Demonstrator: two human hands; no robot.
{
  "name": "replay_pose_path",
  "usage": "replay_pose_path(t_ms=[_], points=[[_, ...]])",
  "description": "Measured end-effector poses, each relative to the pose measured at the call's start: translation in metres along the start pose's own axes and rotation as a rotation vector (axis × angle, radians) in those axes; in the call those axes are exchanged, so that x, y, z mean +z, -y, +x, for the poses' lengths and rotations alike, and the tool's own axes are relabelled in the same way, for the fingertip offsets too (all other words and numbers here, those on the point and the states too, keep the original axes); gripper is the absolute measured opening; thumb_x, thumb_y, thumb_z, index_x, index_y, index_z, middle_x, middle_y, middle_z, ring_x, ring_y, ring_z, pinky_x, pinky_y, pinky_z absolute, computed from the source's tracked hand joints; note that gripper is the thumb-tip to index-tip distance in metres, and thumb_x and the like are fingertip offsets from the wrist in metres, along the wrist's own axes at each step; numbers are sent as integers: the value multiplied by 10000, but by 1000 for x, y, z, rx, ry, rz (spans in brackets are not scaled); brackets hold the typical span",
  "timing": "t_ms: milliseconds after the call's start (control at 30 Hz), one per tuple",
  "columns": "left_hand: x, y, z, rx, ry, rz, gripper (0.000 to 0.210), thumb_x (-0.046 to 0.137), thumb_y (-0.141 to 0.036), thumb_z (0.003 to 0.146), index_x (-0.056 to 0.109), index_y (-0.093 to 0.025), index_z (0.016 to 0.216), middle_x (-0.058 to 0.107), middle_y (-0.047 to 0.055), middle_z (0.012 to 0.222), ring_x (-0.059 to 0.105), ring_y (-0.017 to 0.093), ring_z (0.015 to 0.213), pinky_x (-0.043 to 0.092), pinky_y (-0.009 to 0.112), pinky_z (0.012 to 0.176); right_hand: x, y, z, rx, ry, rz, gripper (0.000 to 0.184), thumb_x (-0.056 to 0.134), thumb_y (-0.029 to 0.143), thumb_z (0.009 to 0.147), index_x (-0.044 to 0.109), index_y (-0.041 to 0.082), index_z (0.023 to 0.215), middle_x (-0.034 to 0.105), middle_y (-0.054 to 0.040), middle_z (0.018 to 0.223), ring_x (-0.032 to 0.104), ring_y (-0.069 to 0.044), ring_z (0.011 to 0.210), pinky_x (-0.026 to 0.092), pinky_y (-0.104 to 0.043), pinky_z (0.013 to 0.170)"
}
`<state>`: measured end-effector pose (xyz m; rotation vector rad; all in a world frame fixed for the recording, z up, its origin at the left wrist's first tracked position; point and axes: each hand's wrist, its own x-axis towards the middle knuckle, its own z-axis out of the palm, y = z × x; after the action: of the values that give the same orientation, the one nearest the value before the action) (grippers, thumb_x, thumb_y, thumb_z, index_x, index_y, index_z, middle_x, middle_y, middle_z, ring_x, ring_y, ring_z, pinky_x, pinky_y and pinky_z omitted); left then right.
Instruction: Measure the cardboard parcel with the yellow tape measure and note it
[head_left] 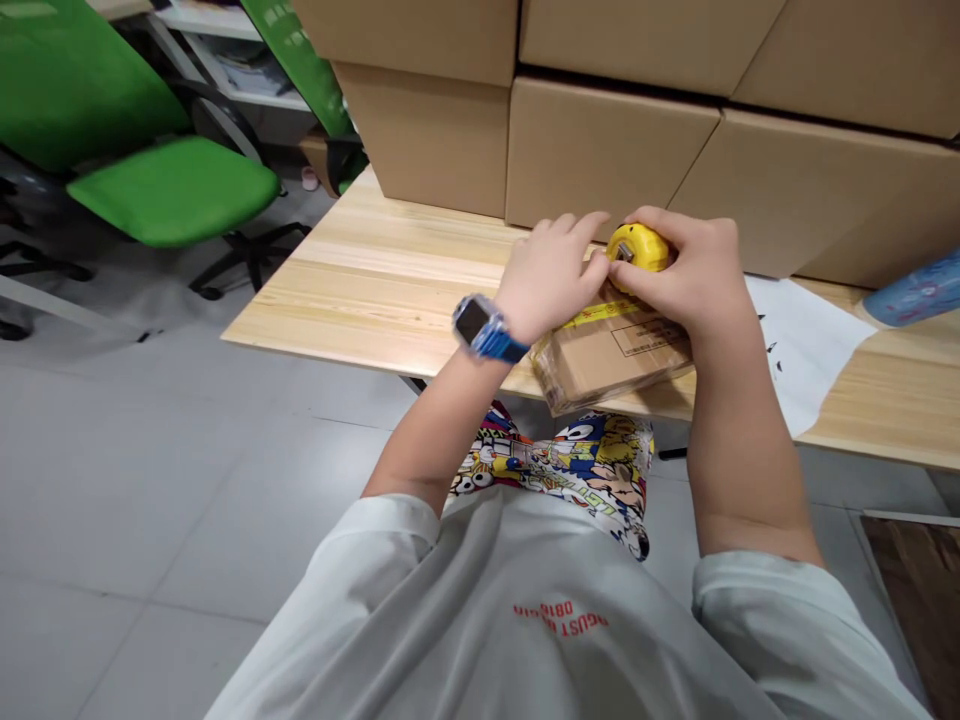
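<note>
A flat cardboard package [600, 365] wrapped in clear plastic, with a yellow strip and a printed label, lies at the front edge of the table. Over its far side, my right hand [694, 260] is closed round a yellow tape measure [651, 248], a small metal piece showing on its left face. My left hand [551, 275], with a blue watch on the wrist, is over the package's left far corner. Its thumb and index finger are apart, the thumb tip close to the tape measure; whether they touch I cannot tell. The other left fingertips are partly hidden.
Large cardboard boxes [611, 150] are stacked along the back of the wooden table [360, 280]. To the right are a white sheet of paper [814, 350] and a blue cylindrical object [919, 290]. A green chair [176, 190] stands off the table's left side.
</note>
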<state>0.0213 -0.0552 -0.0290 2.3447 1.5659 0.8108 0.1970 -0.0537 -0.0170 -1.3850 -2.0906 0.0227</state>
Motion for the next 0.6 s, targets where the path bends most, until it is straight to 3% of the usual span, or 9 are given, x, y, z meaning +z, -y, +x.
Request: replay_pose_path(t_ms=[67, 133, 300, 433, 600], points=[[4, 4, 15, 99, 162, -35, 465, 415, -191, 990, 594, -203, 1419, 668, 90, 1396, 617, 251, 1285, 462, 386, 1123, 0, 0, 1, -2, -12, 19, 217, 666, 297, 750, 722, 250, 955, 726, -51, 827, 655, -255, 788, 527, -405, 781], [7, 8, 20, 121, 251, -33, 470, 365, -197, 996, 648, -214, 1371, 710, 78, 1353, 661, 257, 1241, 505, 394, 1068, -2, 0, 0, -1, -19, 35, 199, 680, 296, 734, 723, 248, 922, 722, -47, 798, 643, -244, 766, 523, -389, 757], [6, 10, 15, 50, 258, -2, 480, 366, -266, 1013, 654, -286, 1397, 713, 44, 1372, 675, 272, 1251, 534, 426, 1039, -15, 4, -30, -6, -56, 33, 222, 707, 339, 742, 759, 258, 941, 705, -14, 747, 588, -192, 667, 477, -346, 666], [5, 7, 13, -11, 253, -10, 460, 383, -316, 1032, 646, -304, 1409, 713, 35, 1373, 673, 263, 1257, 531, 424, 1054, -38, 9, -79, 60, -115, 48, 313, 751, 428, 748, 785, 268, 1015, 688, -4, 719, 525, -158, 572, 436, -339, 596], [8, 7, 14, 1, 234, -22, 442, 407, -293, 1022, 676, -316, 1371, 738, 23, 1327, 686, 256, 1230, 526, 428, 1057, -69, 20, -123, 154, -82, -46, 339, 722, 477, 801, 789, 272, 1063, 669, -13, 673, 461, -144, 519, 390, -329, 533]])
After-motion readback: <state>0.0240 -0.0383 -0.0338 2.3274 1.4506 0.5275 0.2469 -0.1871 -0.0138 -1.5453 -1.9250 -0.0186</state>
